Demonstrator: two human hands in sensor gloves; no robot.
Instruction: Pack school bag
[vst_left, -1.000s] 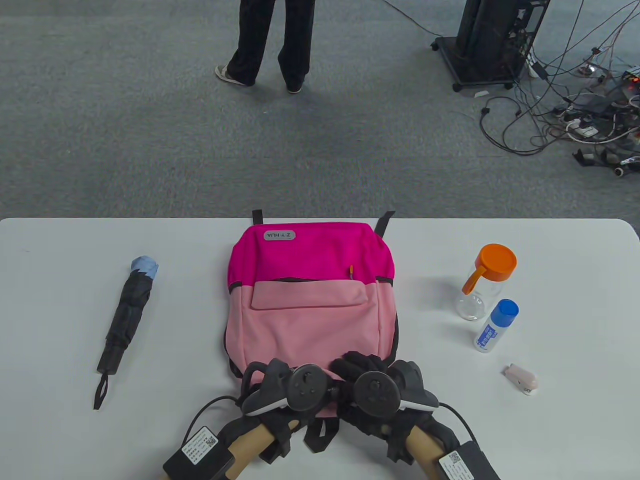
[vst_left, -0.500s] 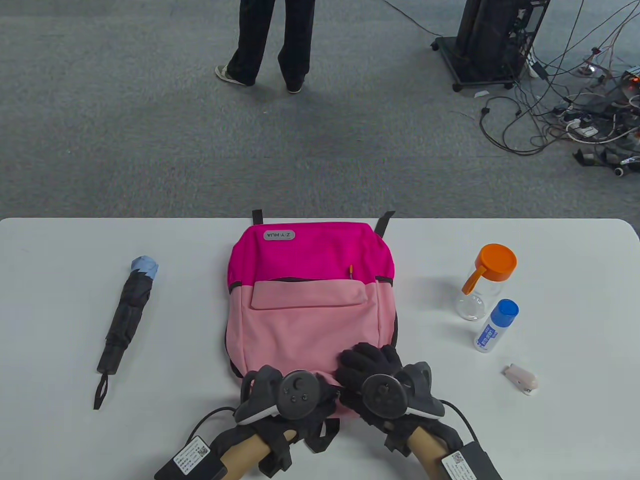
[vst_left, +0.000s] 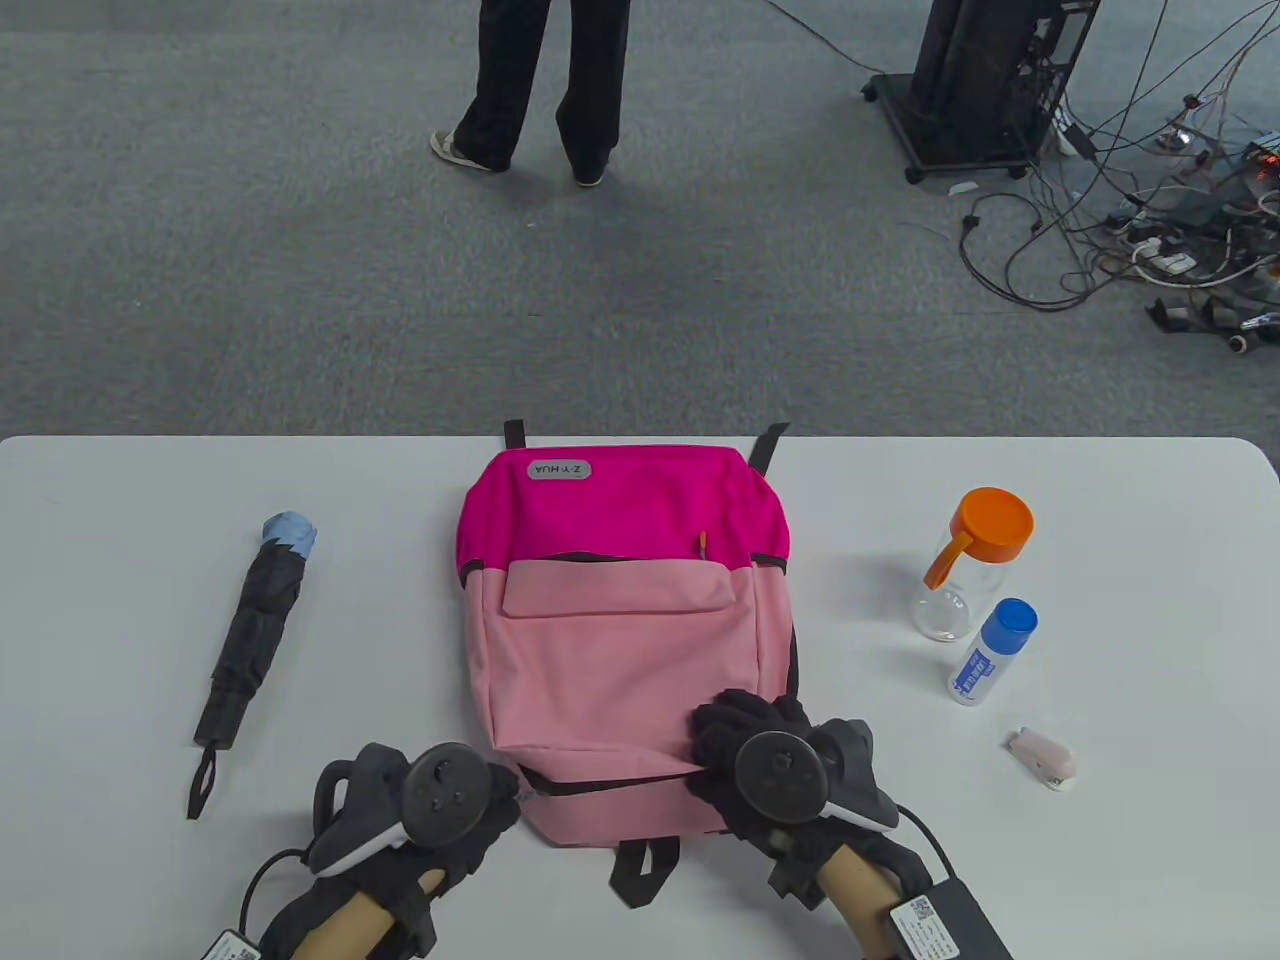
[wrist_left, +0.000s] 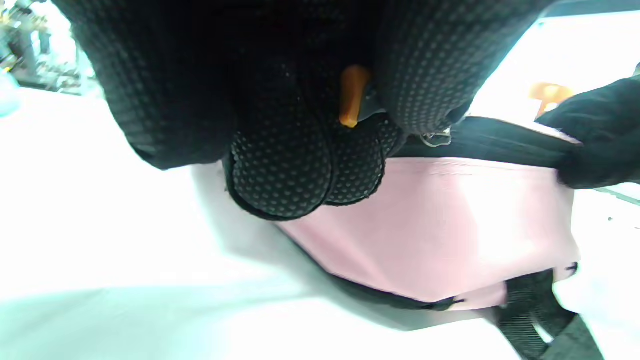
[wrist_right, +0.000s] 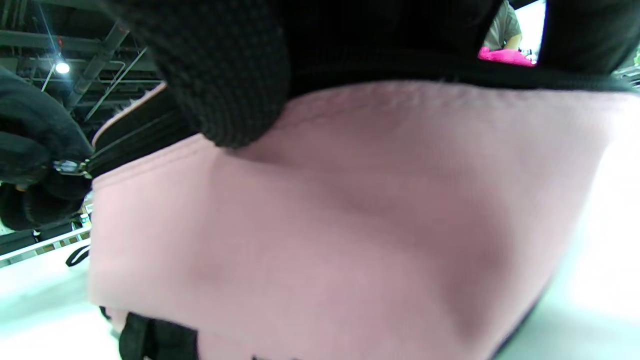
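Currently the backpack (vst_left: 620, 640) lies flat mid-table. Left hand (vst_left: 425, 810) pinches the orange zipper pull (wrist_left: 351, 95) at the near-left corner; right hand (vst_left: 770, 770) grips the near edge, apparently bracing the fabric for unzipping.

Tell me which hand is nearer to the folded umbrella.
Left. The left hand is at the backpack's near-left corner, just right of the umbrella's strap end. The right hand is at the backpack's near-right corner.
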